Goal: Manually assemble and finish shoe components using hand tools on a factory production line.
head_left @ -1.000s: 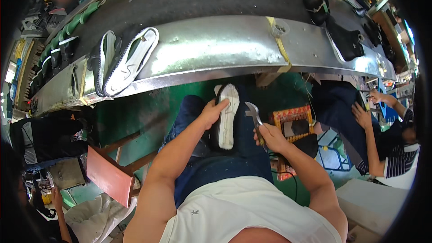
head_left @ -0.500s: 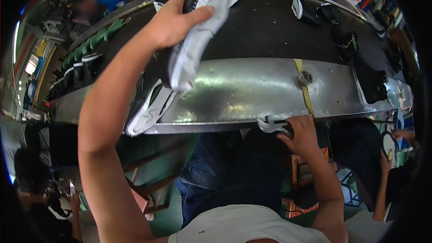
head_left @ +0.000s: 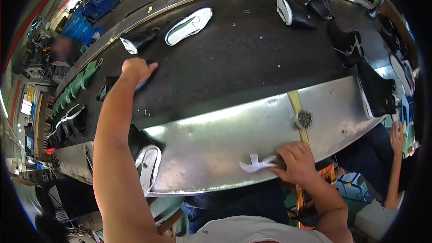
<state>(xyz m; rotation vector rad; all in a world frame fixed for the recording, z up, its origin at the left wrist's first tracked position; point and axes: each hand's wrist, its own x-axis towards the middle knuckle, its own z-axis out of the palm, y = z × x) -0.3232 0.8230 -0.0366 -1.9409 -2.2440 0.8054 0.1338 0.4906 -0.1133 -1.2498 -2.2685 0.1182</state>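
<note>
Nearest, the right hand [head_left: 294,164] rests on the steel apron [head_left: 211,139] of the conveyor, fingers curled tight round a small pale tool [head_left: 255,164]: stiff, light, best held by its handle. Farther out, the left hand [head_left: 135,69] is closed on a dark shoe [head_left: 112,83] lying on the black belt [head_left: 234,58]; mostly hidden, it seems light and pliable, easiest gripped at the collar.

Dark shoe upper [head_left: 118,84] flat on black belt, pale curved tool [head_left: 257,164] on metal ledge
</note>
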